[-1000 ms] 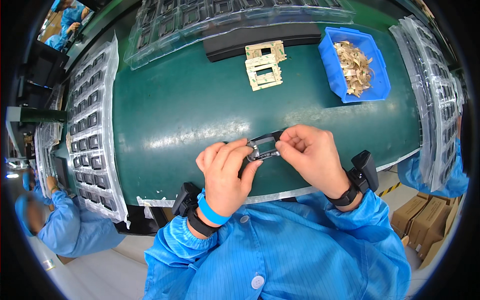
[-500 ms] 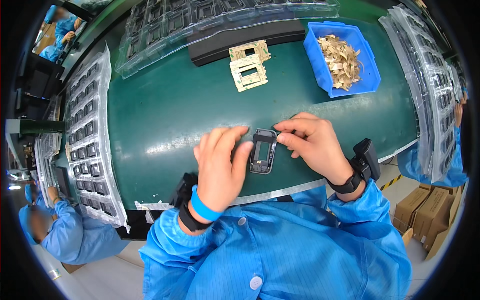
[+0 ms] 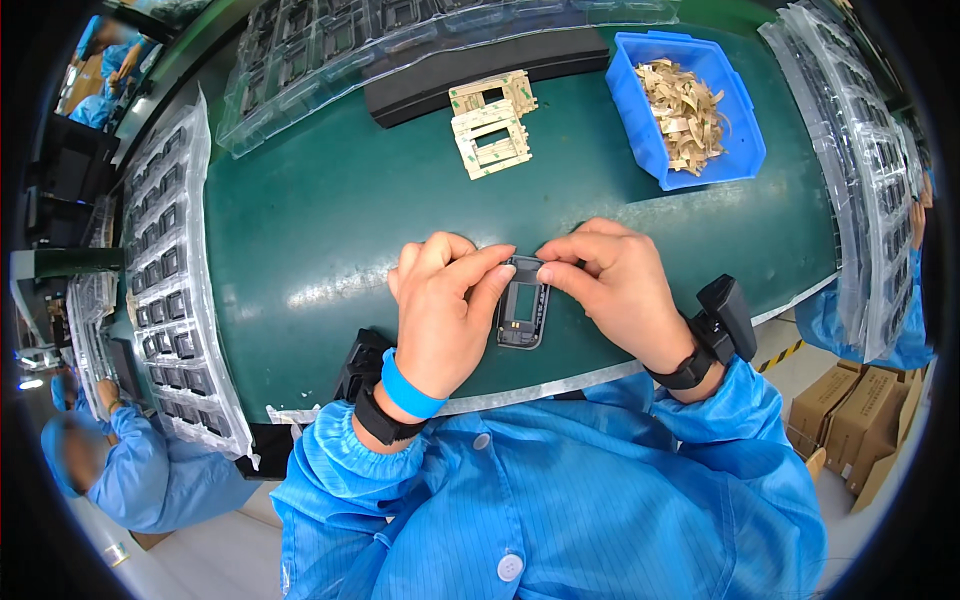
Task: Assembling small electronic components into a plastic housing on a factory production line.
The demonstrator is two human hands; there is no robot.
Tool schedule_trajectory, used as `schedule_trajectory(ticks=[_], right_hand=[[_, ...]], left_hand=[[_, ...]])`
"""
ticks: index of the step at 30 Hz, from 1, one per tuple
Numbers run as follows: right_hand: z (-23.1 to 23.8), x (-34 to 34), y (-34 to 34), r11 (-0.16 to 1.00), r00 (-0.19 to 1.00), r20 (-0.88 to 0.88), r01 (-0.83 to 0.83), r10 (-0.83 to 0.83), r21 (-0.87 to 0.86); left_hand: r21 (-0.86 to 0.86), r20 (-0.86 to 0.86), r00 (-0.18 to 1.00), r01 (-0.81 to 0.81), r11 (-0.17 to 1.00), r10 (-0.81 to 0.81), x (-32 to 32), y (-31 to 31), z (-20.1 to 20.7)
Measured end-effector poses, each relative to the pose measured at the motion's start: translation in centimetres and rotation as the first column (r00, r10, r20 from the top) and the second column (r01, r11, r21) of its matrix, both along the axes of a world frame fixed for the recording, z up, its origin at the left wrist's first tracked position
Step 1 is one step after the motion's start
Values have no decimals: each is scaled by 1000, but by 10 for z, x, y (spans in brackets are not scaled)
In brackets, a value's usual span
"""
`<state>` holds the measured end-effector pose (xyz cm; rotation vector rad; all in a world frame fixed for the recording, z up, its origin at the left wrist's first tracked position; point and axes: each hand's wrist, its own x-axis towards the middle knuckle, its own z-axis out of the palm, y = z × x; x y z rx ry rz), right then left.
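Note:
A small dark plastic housing (image 3: 518, 335) with a rectangular window lies on the green table in front of me, two tiny gold contacts below the window. My left hand (image 3: 446, 315) is closed in a pinch at its upper left corner, thumb and forefinger together. At the upper right corner, my right hand (image 3: 613, 275) pinches with thumb and forefinger. The fingertips partly cover the housing's far end, so any small piece between them is hidden. Beyond the hands lie cream adhesive sheets (image 3: 497, 157) with rectangular cutouts, one overlapping the other.
A blue bin (image 3: 743, 150) of tan paper strips stands at the far right. Behind the sheets is a long black block (image 3: 420, 95), beside a clear tray (image 3: 262, 130) of dark parts. More part trays (image 3: 172, 265) stand left and right. Cardboard boxes (image 3: 860, 420) sit lower right; co-workers are at left.
My left thumb and forefinger have closed together and moved right onto the housing's upper left corner. My right fingers have shifted slightly left onto its upper right corner.

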<state>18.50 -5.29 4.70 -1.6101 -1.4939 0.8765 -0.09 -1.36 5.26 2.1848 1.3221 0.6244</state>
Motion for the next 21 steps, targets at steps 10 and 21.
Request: schedule_trajectory(ticks=[10,21], right_hand=[[4,-10,3,999,995,89,35,-35,-2],[-4,-13,5,996,993,97,55,-61,64]], left_hand=[[58,6,1000,-6,998,6,2,0,-4],[155,34,999,-27,988,22,10,-4,-10]])
